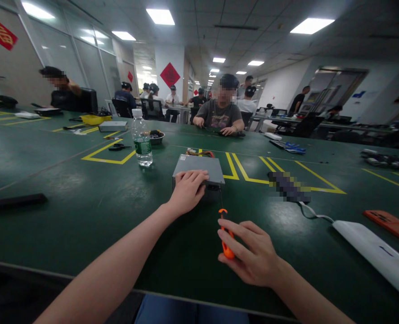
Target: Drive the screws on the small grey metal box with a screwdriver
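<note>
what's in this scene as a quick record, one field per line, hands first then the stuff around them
left hand: the left hand lies on top of the grey metal box
right hand: the right hand holds the orange-handled screwdriver, shaft toward the box's near side
tip contact: cannot tell
far side of box: coloured cables
left of box: upright water bottle, metal bowl
right side: orange phone, flat white device
surface: green table
across: a seated person
</note>
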The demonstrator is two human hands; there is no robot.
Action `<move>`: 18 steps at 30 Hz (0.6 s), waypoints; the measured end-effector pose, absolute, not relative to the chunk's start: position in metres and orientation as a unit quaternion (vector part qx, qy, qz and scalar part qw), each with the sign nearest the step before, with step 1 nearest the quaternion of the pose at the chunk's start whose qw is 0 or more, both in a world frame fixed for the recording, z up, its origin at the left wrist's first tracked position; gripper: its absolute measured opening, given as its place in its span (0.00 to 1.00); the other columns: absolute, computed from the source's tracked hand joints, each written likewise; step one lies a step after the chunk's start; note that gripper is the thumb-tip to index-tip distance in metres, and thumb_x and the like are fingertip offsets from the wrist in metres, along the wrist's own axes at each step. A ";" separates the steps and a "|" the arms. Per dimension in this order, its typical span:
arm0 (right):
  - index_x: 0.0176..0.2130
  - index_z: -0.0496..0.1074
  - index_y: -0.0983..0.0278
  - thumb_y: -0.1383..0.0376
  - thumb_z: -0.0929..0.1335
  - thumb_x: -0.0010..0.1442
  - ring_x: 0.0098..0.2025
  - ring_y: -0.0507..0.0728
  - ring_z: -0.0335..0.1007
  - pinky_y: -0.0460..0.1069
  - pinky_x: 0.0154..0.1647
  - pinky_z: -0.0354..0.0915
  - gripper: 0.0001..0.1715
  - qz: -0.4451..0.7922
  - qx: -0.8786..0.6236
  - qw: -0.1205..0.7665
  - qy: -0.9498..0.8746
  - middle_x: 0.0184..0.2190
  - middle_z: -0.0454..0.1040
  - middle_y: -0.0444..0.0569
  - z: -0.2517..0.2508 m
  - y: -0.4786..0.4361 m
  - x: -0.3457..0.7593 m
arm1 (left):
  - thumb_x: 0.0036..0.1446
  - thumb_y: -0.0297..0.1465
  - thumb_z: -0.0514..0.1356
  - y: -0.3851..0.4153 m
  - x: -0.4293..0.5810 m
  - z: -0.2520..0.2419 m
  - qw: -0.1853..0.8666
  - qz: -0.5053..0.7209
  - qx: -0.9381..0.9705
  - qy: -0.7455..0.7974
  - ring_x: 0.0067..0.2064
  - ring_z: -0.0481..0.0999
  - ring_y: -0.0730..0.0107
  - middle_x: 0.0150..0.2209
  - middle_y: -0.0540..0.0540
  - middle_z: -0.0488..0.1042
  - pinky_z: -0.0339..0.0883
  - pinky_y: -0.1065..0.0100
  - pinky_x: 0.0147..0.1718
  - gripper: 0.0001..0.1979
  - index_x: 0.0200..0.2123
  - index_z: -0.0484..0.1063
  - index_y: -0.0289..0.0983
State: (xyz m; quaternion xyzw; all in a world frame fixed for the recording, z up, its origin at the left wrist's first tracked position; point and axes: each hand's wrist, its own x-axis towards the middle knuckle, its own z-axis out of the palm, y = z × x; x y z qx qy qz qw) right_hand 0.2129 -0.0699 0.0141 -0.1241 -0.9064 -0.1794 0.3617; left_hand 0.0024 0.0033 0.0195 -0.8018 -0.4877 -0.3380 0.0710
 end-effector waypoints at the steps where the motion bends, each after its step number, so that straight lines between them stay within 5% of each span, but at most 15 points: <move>1: 0.43 0.66 0.71 0.66 0.65 0.58 0.40 0.58 0.71 0.50 0.32 0.68 0.13 -0.181 -0.125 0.378 -0.899 0.43 0.71 0.64 0.013 -0.069 0.213 | 0.58 0.27 0.52 0.003 0.002 0.020 0.071 -0.337 -0.802 -0.487 0.55 0.65 0.64 0.54 0.49 0.69 0.51 0.58 0.50 0.13 0.46 0.65 0.42; 5: 0.40 0.65 0.68 0.65 0.66 0.58 0.35 0.56 0.71 0.49 0.31 0.68 0.11 -0.165 -0.145 0.401 -0.889 0.41 0.72 0.61 0.012 -0.069 0.212 | 0.58 0.27 0.51 0.003 0.002 0.020 0.069 -0.335 -0.804 -0.487 0.55 0.64 0.64 0.54 0.49 0.68 0.51 0.58 0.50 0.13 0.46 0.65 0.42; 11: 0.47 0.68 0.66 0.63 0.59 0.62 0.46 0.59 0.69 0.51 0.39 0.70 0.16 -0.169 -0.131 0.330 -0.919 0.44 0.69 0.61 0.021 -0.072 0.211 | 0.58 0.27 0.52 0.002 0.001 0.021 0.068 -0.338 -0.804 -0.484 0.55 0.64 0.64 0.54 0.49 0.68 0.51 0.58 0.50 0.13 0.46 0.65 0.42; 18: 0.40 0.63 0.67 0.63 0.66 0.58 0.35 0.55 0.72 0.49 0.31 0.70 0.11 -0.153 -0.133 0.386 -0.900 0.42 0.72 0.61 0.009 -0.069 0.211 | 0.58 0.27 0.52 0.003 0.002 0.020 0.067 -0.341 -0.804 -0.482 0.55 0.64 0.65 0.54 0.49 0.69 0.51 0.58 0.50 0.12 0.46 0.65 0.42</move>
